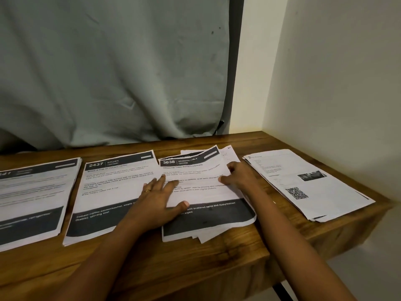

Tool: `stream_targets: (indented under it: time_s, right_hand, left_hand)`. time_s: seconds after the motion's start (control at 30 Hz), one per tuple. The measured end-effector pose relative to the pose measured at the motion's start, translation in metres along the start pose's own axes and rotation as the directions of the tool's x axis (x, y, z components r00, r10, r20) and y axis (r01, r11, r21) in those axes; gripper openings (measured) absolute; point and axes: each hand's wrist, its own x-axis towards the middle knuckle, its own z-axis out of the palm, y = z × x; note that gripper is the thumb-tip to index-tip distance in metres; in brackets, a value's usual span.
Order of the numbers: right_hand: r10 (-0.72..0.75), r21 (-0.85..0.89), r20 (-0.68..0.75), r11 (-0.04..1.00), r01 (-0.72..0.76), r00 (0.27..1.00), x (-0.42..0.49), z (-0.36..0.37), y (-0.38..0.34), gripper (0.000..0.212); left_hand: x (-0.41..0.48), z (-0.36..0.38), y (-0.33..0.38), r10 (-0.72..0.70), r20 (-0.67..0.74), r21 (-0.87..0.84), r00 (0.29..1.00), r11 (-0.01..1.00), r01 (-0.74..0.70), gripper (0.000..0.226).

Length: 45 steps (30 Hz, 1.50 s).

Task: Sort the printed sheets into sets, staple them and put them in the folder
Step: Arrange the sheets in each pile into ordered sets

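Left hand (160, 196) presses flat on the 3638 pile (206, 193); right hand (239, 175) curls at its edge, grip unclear. Sorting step; next, likely squaring sheets for stapling.

The white printed stack with dark bands (108, 192), left of centre, reads "2437" and "KITCHEN" in its far header. Beneath is "Brew a cup of instant coffee", and the near band reads "instant coffee packet/sachet" and "(kettle), stirring tool".

The curled white top sheet (201, 192) at centre reads "3638", "DRESSING TABLE" and "Dressing Table Surface Cleaning". Its near band reads "with scattered items and dusty/stained" and "wipes".

The white stack at right (329, 192) bears a QR code (296, 193); its small print is unreadable. The far-left stack (32, 192) is too blurred to read.
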Motion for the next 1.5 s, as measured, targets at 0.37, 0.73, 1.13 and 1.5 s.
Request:
stream_targets:
  time_s: [0.37, 0.73, 1.13, 1.5]
  right_hand:
    - [-0.046, 0.074, 0.091, 0.996, 0.039, 0.995, 0.005, -0.004, 0.007, 0.063]
    - [0.0, 0.136, 0.065, 0.991, -0.009, 0.998, 0.01, -0.005, 0.017, 0.068]
    - [-0.033, -0.017, 0.061, 0.999, 0.034, 0.998, 0.021, -0.006, 0.006, 0.064]
    - [-0.159, 0.106, 0.063, 0.983, 0.152, 0.985, 0.013, -0.013, 0.02, 0.036]
  left_hand:
    - [0.001, 0.003, 0.001, 0.072, 0.033, 0.018, 0.997, 0.997, -0.072, 0.122]
    - [-0.005, -0.006, 0.013, 0.018, -0.085, -0.135, 0.996, 0.99, -0.03, 0.074]
    - [-0.009, -0.008, 0.012, -0.05, -0.298, -0.331, 0.953, 0.942, -0.054, 0.055]
    - [-0.003, -0.002, 0.01, 0.105, 0.016, 0.106, 0.994, 0.989, -0.106, 0.07]
